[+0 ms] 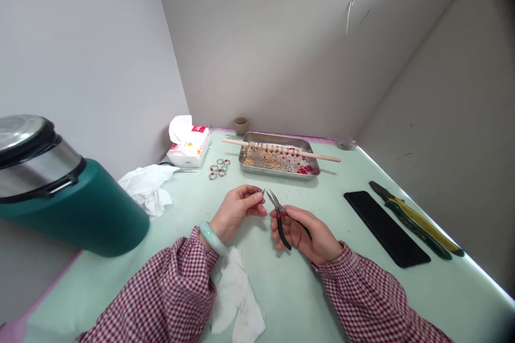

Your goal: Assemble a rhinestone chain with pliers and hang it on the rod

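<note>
L hand [241, 207] pinching tiny pc [263, 192], too small to ID | R hand [316, 233] gripping blk-handled needle-nose pliers [280, 210], jaws parted, tips just beside pc | hands apart, nr each other over grn tabletop [333, 214] | beaded rings [219, 169] L of steel tray [277, 172] w/ beads, wooden dowel [317, 156] across
</note>
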`<state>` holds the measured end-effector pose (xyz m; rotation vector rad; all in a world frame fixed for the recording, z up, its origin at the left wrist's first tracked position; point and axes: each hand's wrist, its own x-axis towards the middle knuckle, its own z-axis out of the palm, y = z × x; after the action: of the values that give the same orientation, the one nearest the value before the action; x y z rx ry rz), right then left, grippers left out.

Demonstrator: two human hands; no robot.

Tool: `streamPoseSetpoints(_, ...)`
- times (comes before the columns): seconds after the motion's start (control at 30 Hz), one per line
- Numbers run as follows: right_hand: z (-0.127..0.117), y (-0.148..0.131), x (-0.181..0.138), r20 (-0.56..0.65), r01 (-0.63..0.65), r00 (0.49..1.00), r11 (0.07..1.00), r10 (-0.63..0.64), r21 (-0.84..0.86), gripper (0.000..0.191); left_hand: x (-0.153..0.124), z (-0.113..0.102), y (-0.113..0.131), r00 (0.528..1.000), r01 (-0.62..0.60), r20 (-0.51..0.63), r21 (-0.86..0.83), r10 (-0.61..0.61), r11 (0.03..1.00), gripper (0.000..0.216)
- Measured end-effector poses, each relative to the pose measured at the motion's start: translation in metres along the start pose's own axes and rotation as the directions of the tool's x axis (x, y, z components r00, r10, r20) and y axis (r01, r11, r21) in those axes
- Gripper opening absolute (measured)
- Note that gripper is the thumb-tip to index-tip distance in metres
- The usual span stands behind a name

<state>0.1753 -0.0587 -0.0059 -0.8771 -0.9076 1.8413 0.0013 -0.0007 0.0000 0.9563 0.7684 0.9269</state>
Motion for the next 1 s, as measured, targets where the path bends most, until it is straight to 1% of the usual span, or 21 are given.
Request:
streamPoseSetpoints(0.17, -0.005, -0.006, -0.004, 0.102, -0.107, 0.991, 0.972, 0.087, 0.209, 0.033, -0.001, 0.001, 0.002, 1.0, -0.002, -0.029, -0.069, 0.0, 0.998, 0.02)
streamPoseSetpoints(0.3, -0.005, -0.008, -0.006, 0.202, -0.236, 0.962, 0.931, 0.184, 0.28, 0.038, -0.002, 0.002, 0.001, 1.0, -0.018, -0.018, -0.069, 0.017, 0.997, 0.021)
streamPoseSetpoints(0.4, -0.008, -0.005, -0.005, 0.266, -0.313, 0.936, 0.894, 0.233, 0.32, 0.038, -0.003, 0.002, 0.001, 1.0, -0.03, 0.005, -0.045, 0.031, 0.999, 0.024)
streamPoseSetpoints(0.57, -0.014, 0.0, -0.001, 0.366, -0.374, 0.902, 0.837, 0.229, 0.398, 0.035, -0.002, 0.001, 0.001, 0.998, -0.02, 0.063, -0.05, 0.023, 0.999, 0.026)
streamPoseSetpoints(0.77, -0.014, -0.003, -0.004, 0.446, -0.434, 0.864, 0.798, 0.236, 0.419, 0.031, -0.002, -0.001, 0.0, 0.987, 0.028, 0.159, -0.105, -0.011, 0.994, 0.023)
streamPoseSetpoints(1.0, -0.012, -0.003, -0.007, 0.486, -0.47, 0.842, 0.761, 0.234, 0.448, 0.029, -0.001, -0.004, -0.003, 0.978, 0.057, 0.207, -0.131, -0.029, 0.99, 0.021)
